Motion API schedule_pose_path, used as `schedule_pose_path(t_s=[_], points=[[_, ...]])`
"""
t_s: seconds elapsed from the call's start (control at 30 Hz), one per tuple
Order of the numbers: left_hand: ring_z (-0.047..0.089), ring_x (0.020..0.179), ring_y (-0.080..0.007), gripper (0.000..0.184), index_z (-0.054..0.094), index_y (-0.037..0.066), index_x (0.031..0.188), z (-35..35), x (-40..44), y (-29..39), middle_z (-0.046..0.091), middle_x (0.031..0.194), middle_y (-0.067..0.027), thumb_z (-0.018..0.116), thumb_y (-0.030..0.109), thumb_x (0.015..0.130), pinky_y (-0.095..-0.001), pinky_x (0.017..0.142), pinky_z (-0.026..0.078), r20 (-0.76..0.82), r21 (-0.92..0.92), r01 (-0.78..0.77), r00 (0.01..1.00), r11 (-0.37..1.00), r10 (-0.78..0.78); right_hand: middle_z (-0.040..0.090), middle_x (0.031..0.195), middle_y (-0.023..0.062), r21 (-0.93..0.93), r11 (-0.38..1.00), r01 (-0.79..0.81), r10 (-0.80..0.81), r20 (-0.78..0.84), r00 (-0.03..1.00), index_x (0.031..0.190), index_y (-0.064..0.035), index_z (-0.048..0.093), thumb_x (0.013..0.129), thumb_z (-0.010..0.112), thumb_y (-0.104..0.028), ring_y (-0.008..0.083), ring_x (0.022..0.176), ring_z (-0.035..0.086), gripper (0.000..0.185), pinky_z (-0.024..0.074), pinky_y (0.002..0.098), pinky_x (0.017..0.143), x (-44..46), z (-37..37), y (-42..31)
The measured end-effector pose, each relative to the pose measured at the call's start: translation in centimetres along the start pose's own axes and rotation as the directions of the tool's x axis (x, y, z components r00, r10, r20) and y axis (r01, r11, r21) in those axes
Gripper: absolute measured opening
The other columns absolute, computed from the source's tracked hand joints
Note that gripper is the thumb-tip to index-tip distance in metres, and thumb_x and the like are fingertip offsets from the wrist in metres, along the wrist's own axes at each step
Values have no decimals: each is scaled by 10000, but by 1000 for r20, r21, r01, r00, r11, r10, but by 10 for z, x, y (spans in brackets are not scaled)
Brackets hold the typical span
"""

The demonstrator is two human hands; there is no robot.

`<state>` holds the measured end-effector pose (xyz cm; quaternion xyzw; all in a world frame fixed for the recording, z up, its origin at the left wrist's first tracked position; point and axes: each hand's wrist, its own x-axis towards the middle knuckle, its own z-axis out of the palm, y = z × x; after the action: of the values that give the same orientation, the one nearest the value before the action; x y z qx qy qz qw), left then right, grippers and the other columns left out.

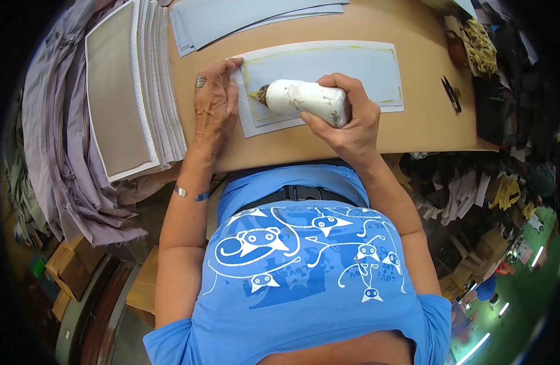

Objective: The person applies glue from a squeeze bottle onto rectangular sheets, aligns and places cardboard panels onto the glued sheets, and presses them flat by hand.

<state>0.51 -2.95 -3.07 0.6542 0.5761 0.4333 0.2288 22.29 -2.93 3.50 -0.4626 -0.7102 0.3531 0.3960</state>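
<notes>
A white glue bottle with a dark, crusted neck lies tilted in my right hand, its yellowish nozzle pointing left at the near-left part of a panel. That panel is a grey-blue sheet on a larger white textured sheet, with yellow glue lines along its edges. My left hand, wearing a ring, rests at the panel's left edge, fingers extended and a fingertip on its upper left corner.
A stack of white-edged panels lies at the left beside draped mauve cloth. Grey sheets lie at the far side. Black snips and a container of yellow scraps are at the right.
</notes>
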Motion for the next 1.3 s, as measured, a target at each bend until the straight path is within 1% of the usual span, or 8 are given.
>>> schedule_pose_path(t_s=[0.3, 0.5, 0.73, 0.87, 0.93, 1.03, 1.13, 1.3], points=[[513, 1000, -287, 419, 481, 64, 1102, -1, 2, 4, 594, 1044, -94, 635, 46, 713, -365, 873, 422, 1, 186, -70, 997, 980, 71, 599, 885, 67, 198, 961, -194, 211, -67, 975, 1044, -48, 522, 664, 753, -74, 141, 766, 599, 446, 494, 261, 664, -31, -28, 7], [513, 982, -278, 478, 524, 68, 1090, -2, 3, 6, 585, 1020, -78, 703, 84, 648, -374, 850, 438, 9, 204, -63, 998, 977, 63, 593, 955, 92, -95, 989, -115, 69, -388, 919, 1063, -38, 514, 674, 731, -26, 177, 819, 601, 445, 505, 289, 715, -40, -65, 28], [514, 985, -262, 478, 513, 65, 1098, -1, 3, 5, 590, 1045, -70, 691, 61, 655, -359, 859, 436, 11, 205, -81, 997, 975, 81, 607, 958, 144, -151, 978, 143, -170, -188, 967, 1066, -47, 524, 628, 747, -56, 245, 830, 625, 492, 514, 332, 722, -42, -36, 17], [510, 985, -253, 462, 507, 57, 1088, -1, 3, 9, 589, 1062, -68, 688, 62, 663, -349, 858, 435, 26, 217, -61, 998, 974, 56, 609, 942, 126, -181, 978, -101, 25, -384, 923, 1050, -27, 518, 674, 732, -67, 221, 794, 620, 434, 514, 312, 678, -47, -69, 33], [509, 983, -250, 453, 506, 52, 1082, -2, 4, 10, 588, 1061, -73, 687, 64, 667, -345, 855, 436, 28, 218, -42, 999, 975, 36, 608, 929, 112, -145, 974, -176, 87, -477, 875, 1043, -20, 512, 694, 721, -71, 208, 763, 614, 410, 514, 298, 645, -48, -89, 42], [511, 986, -249, 431, 505, 49, 1075, 0, 5, 4, 588, 1033, -90, 682, 70, 682, -345, 852, 434, 29, 190, -38, 999, 981, 33, 598, 890, 97, 627, 716, -308, 619, -367, 694, 1026, -20, 504, 719, 685, -56, 203, 739, 606, 359, 514, 284, 618, -51, -117, 69], [511, 988, -253, 404, 507, 46, 1066, -2, 7, 4, 591, 1009, -104, 674, 94, 701, -352, 851, 428, 42, 80, 43, 998, 996, -46, 581, 883, 101, 848, 520, -101, 616, -291, 732, 1038, -34, 475, 731, 655, -35, 196, 710, 599, 356, 516, 272, 608, -51, -125, 87], [543, 970, -231, 390, 517, 29, 1085, -8, 13, 7, 568, 1038, -114, 661, 125, 736, -330, 844, 436, 128, 231, 62, 987, 971, -94, 541, 1016, 128, 626, 779, 39, 405, -549, 731, 1073, -38, 431, 734, 652, -27, 205, 871, 581, 404, 519, 316, 681, -36, -128, 109]])
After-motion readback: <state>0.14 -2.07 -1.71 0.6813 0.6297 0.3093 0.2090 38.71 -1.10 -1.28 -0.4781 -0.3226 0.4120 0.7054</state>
